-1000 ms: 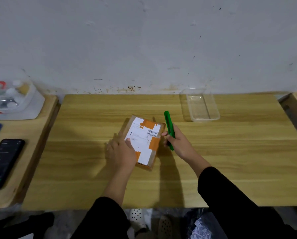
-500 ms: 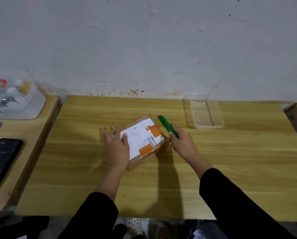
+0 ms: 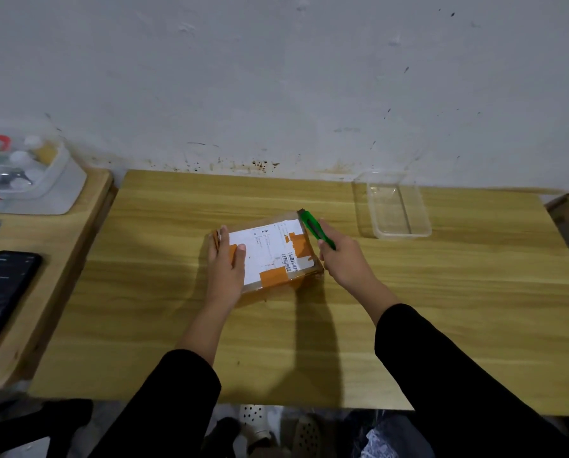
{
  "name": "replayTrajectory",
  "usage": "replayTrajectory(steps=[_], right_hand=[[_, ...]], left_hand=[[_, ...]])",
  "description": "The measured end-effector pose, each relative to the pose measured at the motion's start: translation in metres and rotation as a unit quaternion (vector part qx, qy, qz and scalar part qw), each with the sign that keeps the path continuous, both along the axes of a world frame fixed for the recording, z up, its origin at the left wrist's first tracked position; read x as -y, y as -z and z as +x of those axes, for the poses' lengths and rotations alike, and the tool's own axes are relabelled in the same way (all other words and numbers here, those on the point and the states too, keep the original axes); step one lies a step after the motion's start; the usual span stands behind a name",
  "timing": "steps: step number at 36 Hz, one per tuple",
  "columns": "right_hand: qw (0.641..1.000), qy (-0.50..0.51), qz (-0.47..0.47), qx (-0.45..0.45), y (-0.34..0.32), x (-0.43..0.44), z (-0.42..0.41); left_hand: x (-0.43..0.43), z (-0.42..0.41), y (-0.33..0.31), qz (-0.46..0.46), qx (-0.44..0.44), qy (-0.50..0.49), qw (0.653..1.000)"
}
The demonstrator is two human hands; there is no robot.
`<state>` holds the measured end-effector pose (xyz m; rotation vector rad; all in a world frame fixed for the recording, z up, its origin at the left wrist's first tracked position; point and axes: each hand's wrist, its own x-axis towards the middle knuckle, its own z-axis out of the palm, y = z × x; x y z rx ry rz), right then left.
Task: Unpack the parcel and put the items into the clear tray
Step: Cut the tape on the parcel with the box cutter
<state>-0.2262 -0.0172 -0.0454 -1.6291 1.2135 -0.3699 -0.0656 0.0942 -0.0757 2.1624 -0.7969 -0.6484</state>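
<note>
Mid-table point(image 3: 408, 309), the parcel point(image 3: 270, 249) lies with its long axis left to right. The left hand point(image 3: 225, 269) presses its left end, fingers flat. The right hand point(image 3: 342, 259) curls its fingers round the green cutter point(image 3: 314, 228), tip at the parcel's far-right corner.

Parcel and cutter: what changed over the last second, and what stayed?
The parcel was turned clockwise under the left hand and lies crosswise. The right hand swung the green cutter so its tip is at the parcel's far right corner. Unchanged: left hand pressing the parcel, right hand gripping the cutter, clear tray empty.
</note>
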Motion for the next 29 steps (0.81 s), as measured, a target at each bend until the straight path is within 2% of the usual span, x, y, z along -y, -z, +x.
replayTrajectory(steps=[15, 29], right_hand=[[0.998, -0.02, -0.023, -0.05, -0.013, -0.001, 0.006], [0.993, -0.051, 0.014, -0.103, -0.036, 0.0, -0.006]], left_hand=[[0.002, -0.003, -0.001, -0.014, 0.004, -0.021, 1.0], [0.004, -0.007, 0.001, -0.008, 0.009, -0.031, 0.999]])
